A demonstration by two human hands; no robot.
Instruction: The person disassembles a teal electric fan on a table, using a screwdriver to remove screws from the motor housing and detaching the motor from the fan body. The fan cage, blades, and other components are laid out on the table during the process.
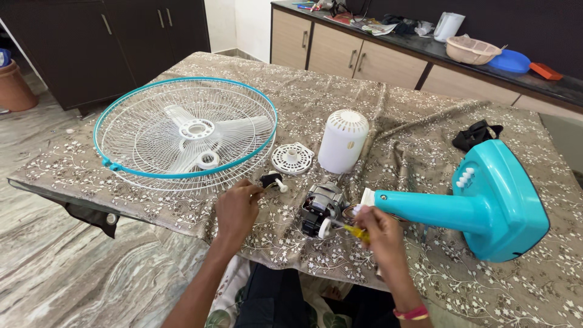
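On a cloth-covered worktop (pixel 425 152), the right hand (pixel 379 228) drives a yellow-handled screwdriver (pixel 355 231) at the bare fan motor (pixel 320 209); the left hand (pixel 237 209) pinches a small black-and-white knob (pixel 273 181), kept close by.

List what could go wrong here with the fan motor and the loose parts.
The yellow-handled screwdriver in the right hand might slip off the bare fan motor and jab the left hand nearby. The small black knob by the left fingers lies near the patterned tablecloth's edge and could roll off.
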